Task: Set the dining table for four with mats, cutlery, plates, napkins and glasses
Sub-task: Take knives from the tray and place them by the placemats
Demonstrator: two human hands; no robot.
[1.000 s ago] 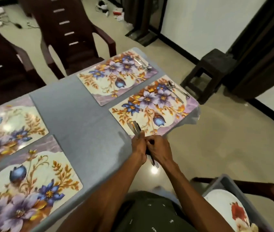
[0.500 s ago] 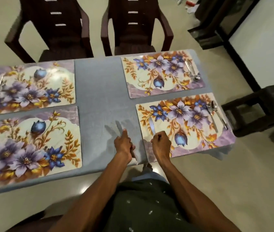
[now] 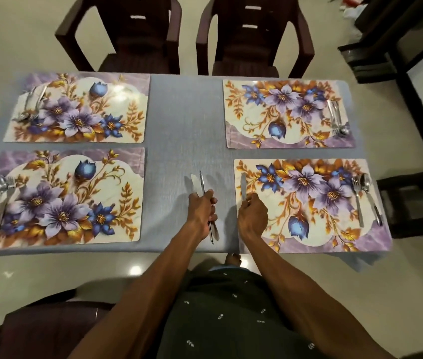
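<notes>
The left hand [image 3: 201, 212] has its grip clamped on a bundle of plain silver knives [image 3: 202, 187], blades pointing away over the grey surface [image 3: 184, 112] between the mats. The right hand [image 3: 252, 216] pinches one slim, shiny knife [image 3: 243, 186] lying at the left edge of the near right floral mat [image 3: 308, 203], opposite its fork and spoon [image 3: 365, 198].
</notes>
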